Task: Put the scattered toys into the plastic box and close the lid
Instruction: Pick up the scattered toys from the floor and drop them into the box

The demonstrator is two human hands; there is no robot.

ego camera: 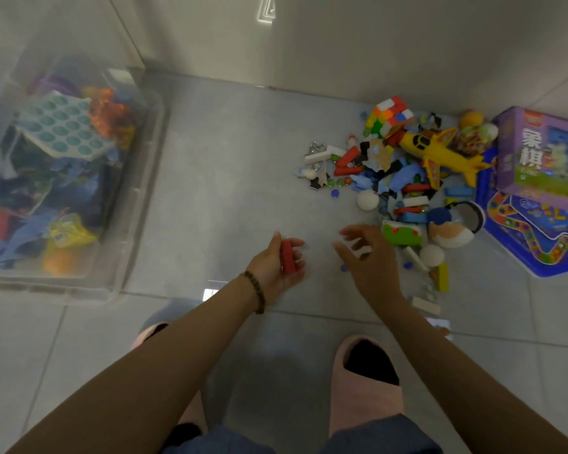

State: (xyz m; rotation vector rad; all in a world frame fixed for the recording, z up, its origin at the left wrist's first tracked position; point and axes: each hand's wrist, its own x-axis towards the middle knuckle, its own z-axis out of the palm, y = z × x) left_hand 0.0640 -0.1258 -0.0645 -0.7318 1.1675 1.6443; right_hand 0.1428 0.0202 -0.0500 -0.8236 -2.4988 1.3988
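Floor inventory, head view. Left hand (281, 258): palm up, fingers curled round a red block (288, 257); beaded bracelet (255, 291) on its wrist. Right hand (369, 257): fingers spread apart and loosely bent, gripping nothing, held over the tiled floor (230, 178) at the near edge of the toy pile. Clear plastic box (141, 198): at far left, well apart from the pile, partly filled with mixed toys, a teal bubble-pop sheet (64, 124) on top. Pile at right: puzzle cube (392, 114), yellow toy aeroplane (440, 152), white ball (368, 199), loose blocks and marbles. Beside the pile: purple game box (538, 155) lying on a blue game board (532, 224). Pink slipper (364, 388) in the foreground.
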